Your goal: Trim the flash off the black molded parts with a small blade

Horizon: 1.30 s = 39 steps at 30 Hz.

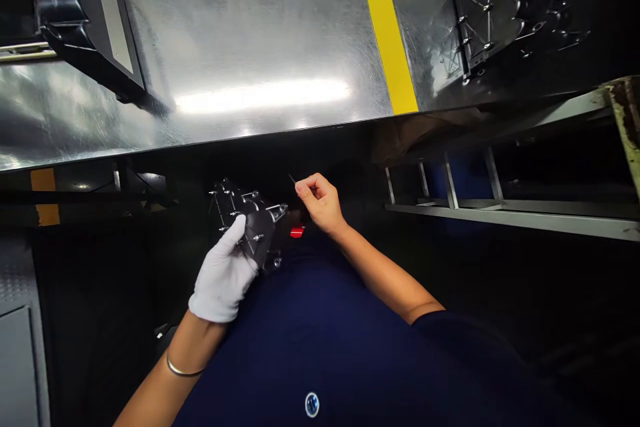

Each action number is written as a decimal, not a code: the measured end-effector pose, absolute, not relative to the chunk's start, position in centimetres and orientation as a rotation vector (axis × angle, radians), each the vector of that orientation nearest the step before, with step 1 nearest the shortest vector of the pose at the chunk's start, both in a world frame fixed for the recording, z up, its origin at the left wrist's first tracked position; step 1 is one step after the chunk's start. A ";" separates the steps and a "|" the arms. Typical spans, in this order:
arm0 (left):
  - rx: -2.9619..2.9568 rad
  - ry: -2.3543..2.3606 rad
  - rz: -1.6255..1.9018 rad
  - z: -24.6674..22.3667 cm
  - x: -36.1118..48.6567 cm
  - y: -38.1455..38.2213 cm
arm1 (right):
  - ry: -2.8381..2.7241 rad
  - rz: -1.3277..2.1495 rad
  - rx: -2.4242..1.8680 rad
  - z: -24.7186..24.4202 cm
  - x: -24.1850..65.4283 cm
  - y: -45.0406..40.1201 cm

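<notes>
My left hand [225, 277], in a white glove, grips a dark moulded part [259, 230] with several shiny posts and lugs on it. The thumb lies over its face, and the part is held in front of my body, below the bench edge. To the right of it, my bare right hand [323, 203] pinches a thin dark pin-like piece [292, 179] between thumb and forefinger. Its tip sticks out to the upper left, apart from the moulded part. What kind of tool or piece it is, I cannot make out.
Ahead lies a metal bench [260, 33] with a yellow stripe [387, 30]. Black ribbed parts [65, 0] stand at its left, and more dark parts with posts [487, 10] at its right. A metal rack [500, 207] is below right. A red piece [297, 232] shows between my hands.
</notes>
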<state>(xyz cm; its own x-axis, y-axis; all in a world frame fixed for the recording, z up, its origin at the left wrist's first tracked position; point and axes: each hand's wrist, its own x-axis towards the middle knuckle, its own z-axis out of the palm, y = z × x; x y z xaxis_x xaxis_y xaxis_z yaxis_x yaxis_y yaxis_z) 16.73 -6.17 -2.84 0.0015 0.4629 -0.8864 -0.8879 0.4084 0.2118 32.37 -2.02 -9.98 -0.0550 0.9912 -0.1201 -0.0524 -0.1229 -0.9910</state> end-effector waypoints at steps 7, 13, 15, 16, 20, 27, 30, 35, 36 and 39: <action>-0.443 1.101 1.160 -3.1 16.5 -6.0 | -1.229 1.443 -1.012 -8.7 32.8 -3.2; -0.427 1.135 1.139 -3.1 16.8 -5.9 | -1.261 1.454 -1.030 -8.4 32.6 -3.2; -0.405 1.150 1.122 -3.1 16.7 -6.1 | -1.261 1.470 -1.044 -8.6 32.7 -3.0; -0.380 1.158 1.102 -3.2 16.5 -6.4 | -1.258 1.486 -1.063 -8.6 32.8 -2.9; -0.168 1.112 0.994 -3.8 14.9 -7.4 | -1.378 1.592 -1.137 -8.1 34.0 -2.7; 0.177 1.098 0.947 -4.3 12.7 -7.1 | -2.130 1.169 -0.665 -6.2 35.2 -2.7; 0.213 1.087 0.924 -4.3 13.0 -7.1 | -2.240 1.072 -0.573 -6.2 34.9 -2.4; 0.074 1.104 0.960 -4.7 13.6 -7.6 | -2.220 1.029 -0.625 -6.2 34.5 -1.9; 0.033 1.114 0.975 -4.9 13.7 -7.7 | -2.208 1.009 -0.679 -6.3 34.4 -1.8; -0.042 1.145 1.018 -5.3 13.9 -7.9 | -2.209 0.966 -0.783 -6.4 34.2 -1.6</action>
